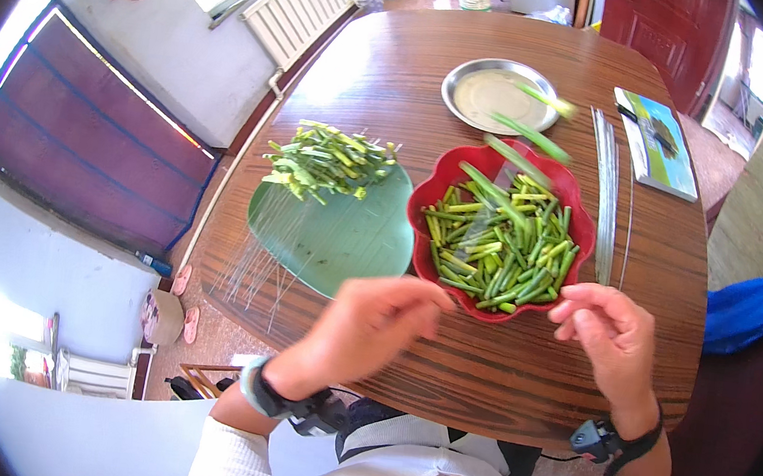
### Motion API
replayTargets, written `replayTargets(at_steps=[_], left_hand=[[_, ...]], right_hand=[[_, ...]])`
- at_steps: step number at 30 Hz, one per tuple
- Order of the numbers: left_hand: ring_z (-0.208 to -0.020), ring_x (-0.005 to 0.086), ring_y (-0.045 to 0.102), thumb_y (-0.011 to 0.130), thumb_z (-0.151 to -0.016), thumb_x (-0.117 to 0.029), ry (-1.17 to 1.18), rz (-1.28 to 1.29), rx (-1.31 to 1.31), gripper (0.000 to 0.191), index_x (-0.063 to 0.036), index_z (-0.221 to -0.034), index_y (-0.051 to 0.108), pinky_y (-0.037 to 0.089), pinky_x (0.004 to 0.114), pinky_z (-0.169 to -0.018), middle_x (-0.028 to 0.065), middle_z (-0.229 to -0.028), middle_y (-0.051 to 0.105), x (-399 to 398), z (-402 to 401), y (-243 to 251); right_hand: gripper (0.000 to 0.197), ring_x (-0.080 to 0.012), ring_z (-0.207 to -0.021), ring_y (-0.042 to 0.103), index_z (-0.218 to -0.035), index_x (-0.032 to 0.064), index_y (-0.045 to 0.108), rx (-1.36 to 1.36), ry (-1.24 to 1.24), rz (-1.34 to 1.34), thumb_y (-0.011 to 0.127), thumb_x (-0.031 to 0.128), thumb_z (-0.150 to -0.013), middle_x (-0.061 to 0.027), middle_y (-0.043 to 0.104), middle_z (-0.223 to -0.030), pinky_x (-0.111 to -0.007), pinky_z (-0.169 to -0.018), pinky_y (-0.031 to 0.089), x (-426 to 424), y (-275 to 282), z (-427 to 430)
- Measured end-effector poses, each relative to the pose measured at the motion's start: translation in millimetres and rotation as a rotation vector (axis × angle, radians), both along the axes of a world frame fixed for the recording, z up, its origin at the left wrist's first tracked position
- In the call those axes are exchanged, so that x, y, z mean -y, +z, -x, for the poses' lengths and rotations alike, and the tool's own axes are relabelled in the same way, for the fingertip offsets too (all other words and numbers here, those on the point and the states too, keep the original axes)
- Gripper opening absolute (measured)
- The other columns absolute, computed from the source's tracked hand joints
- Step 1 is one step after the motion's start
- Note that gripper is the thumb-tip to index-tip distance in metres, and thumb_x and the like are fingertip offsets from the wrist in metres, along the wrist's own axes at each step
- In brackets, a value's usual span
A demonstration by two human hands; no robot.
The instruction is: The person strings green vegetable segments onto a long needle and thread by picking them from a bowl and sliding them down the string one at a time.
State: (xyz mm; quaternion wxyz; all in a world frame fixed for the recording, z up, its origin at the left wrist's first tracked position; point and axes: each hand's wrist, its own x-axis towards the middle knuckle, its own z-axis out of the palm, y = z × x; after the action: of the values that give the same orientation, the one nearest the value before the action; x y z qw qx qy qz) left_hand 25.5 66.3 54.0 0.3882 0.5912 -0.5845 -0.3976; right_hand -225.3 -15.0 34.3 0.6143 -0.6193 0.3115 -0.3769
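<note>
My left hand (389,326), blurred by motion, is pinched at the near left rim of a red scalloped bowl (416,207). A faint streak of a thin skewer runs up from its fingertips over the bowl. Several green stem pieces (531,137) lie across that skewer, spaced apart and blurred. Many cut green stems (511,265), probably garlic stems, fill the bowl. My right hand (602,324) is at the bowl's near right rim, fingers curled but apart, with nothing visible in them. Left of the bowl, a bundle of skewered stems (330,159) rests on a green plate (345,248).
A round metal plate (449,95) stands beyond the bowl. Thin metal skewers (604,206) lie right of it, beside a book (662,152) with a black pen on it. Bare skewer ends (261,253) stick out over the green plate's left edge. The wooden table's (511,398) near edge is close to my body.
</note>
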Motion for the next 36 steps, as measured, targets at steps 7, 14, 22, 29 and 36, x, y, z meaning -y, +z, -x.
replayTargets(at_steps=[7, 14, 22, 29, 36], left_hand=[[-0.08, 0.033, 0.06, 0.053, -0.081, -0.009, 0.603, 0.179, 0.983, 0.013, -0.0019, -0.087, 0.063, 0.047, 0.038, -0.071, 0.0166, -0.083, 0.063, -31, -124, 5], [-0.079, 0.0316, 0.059, 0.052, -0.082, -0.013, 0.574, 0.079, 1.199, 0.016, -0.0026, -0.086, 0.064, 0.047, 0.04, -0.069, 0.0136, -0.079, 0.062, -28, -148, -11], [-0.07, 0.0259, 0.058, 0.062, -0.076, -0.01, 0.607, 0.19, 1.23, 0.022, -0.0055, -0.098, 0.064, 0.046, 0.033, -0.065, 0.0099, -0.088, 0.061, -21, -116, 8], [-0.063, 0.0235, 0.059, 0.06, -0.079, -0.015, 0.251, 0.117, 0.831, 0.017, -0.0072, -0.094, 0.063, 0.047, 0.033, -0.061, 0.0073, -0.081, 0.061, 28, -41, 17], [-0.074, 0.0323, 0.059, 0.058, -0.076, -0.012, -0.088, 0.309, 0.833, 0.013, -0.0031, -0.083, 0.064, 0.047, 0.039, -0.069, 0.0142, -0.08, 0.061, 108, -24, -16]], right_hand=[[0.016, -0.0096, -0.079, 0.056, -0.095, -0.0031, 0.06, -0.465, -0.101, 0.126, 0.053, 0.004, -0.082, -0.005, 0.061, -0.086, -0.024, -0.071, 0.046, 48, -3, 35], [0.023, -0.0213, -0.072, 0.059, -0.091, -0.0026, 0.06, -0.804, -0.371, 0.506, 0.061, 0.017, -0.079, -0.0138, 0.061, -0.081, -0.031, -0.066, 0.046, 107, -40, 51], [0.033, -0.0301, -0.07, 0.059, -0.07, 0.0004, 0.057, -1.194, -0.408, 0.497, 0.067, 0.032, -0.072, -0.0156, 0.06, -0.069, -0.039, -0.062, 0.045, 123, -48, 24], [0.024, -0.0271, -0.064, 0.062, -0.069, -0.0001, 0.058, -1.087, -0.347, 0.299, 0.063, 0.023, -0.075, -0.0157, 0.059, -0.063, -0.037, -0.057, 0.047, 129, -52, 33], [0.011, -0.0068, -0.044, 0.05, -0.083, 0.0011, 0.054, -0.585, -0.211, -0.116, 0.057, 0.012, -0.08, -0.0034, 0.055, -0.061, -0.02, -0.038, 0.037, 113, -47, 54]])
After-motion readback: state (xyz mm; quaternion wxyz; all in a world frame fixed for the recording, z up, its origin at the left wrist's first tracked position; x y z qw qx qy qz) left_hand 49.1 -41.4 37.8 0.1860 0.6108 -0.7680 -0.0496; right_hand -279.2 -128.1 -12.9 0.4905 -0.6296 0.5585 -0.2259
